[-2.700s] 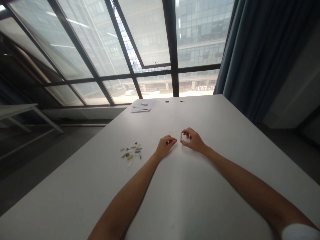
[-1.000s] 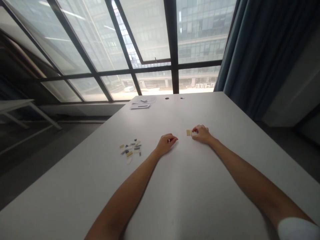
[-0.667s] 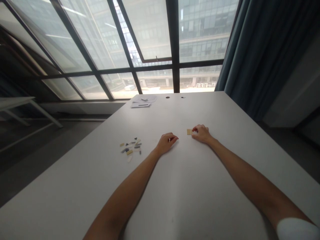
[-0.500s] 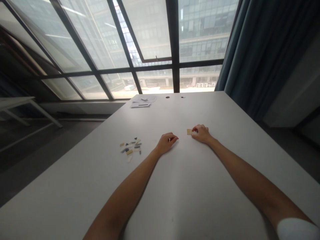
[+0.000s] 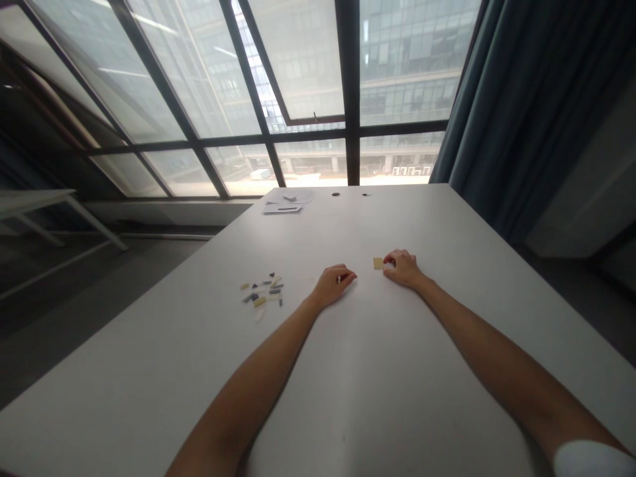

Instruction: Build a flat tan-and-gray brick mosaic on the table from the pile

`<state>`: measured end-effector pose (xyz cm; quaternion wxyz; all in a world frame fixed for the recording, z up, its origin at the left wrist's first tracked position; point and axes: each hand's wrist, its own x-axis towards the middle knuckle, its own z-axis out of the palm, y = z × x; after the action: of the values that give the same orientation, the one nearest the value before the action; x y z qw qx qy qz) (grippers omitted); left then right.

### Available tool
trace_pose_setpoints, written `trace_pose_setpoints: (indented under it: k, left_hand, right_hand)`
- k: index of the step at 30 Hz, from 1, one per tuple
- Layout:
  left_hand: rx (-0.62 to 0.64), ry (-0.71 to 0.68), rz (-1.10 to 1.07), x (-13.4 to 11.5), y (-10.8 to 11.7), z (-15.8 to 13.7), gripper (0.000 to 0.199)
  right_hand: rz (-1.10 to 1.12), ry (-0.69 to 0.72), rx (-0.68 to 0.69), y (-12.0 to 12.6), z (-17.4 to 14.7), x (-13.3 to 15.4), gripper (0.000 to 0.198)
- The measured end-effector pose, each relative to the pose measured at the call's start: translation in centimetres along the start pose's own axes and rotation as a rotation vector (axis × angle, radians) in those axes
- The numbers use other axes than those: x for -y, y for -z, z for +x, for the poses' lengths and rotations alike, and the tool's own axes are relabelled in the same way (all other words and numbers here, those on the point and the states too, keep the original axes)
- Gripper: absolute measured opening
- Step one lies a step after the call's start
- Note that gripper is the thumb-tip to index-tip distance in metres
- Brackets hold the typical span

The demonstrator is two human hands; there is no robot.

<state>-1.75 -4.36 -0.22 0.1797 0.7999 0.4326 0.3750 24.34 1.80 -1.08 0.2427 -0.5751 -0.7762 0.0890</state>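
A small tan building-block plate (image 5: 378,263) lies flat near the middle of the table. At its right edge is my right hand (image 5: 401,268), with thumb and index finger closed in a pinch on it. To the left of the plate, apart from it, my left hand (image 5: 332,286) rests low over the white table (image 5: 318,232). Its fingers are curled and the tips meet the thumb; whether something small is between them cannot be seen. Left of that hand lies a loose group of building-block pieces (image 5: 260,302) in tan, grey, white and dark colours.
Papers (image 5: 283,207) with a small white object and a dark pen-like thing lie at the table's far left corner. A dark round disc (image 5: 336,194) sits near the far edge. Beyond are windows and a blue curtain (image 5: 472,119); another table (image 5: 37,201) stands at left.
The view has shifted slightly. Both hands keep nearly the same pose, and the tan plate and loose pieces show no clear movement on the table.
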Motion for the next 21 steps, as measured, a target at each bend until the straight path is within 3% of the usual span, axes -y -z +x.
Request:
trace_pose_setpoints:
  k: [21]
  left_hand:
    - [0.005, -0.007, 0.007, 0.14, -0.02, 0.01, 0.025]
  right_hand:
    - [0.016, 0.018, -0.013, -0.14, 0.03, -0.2, 0.021]
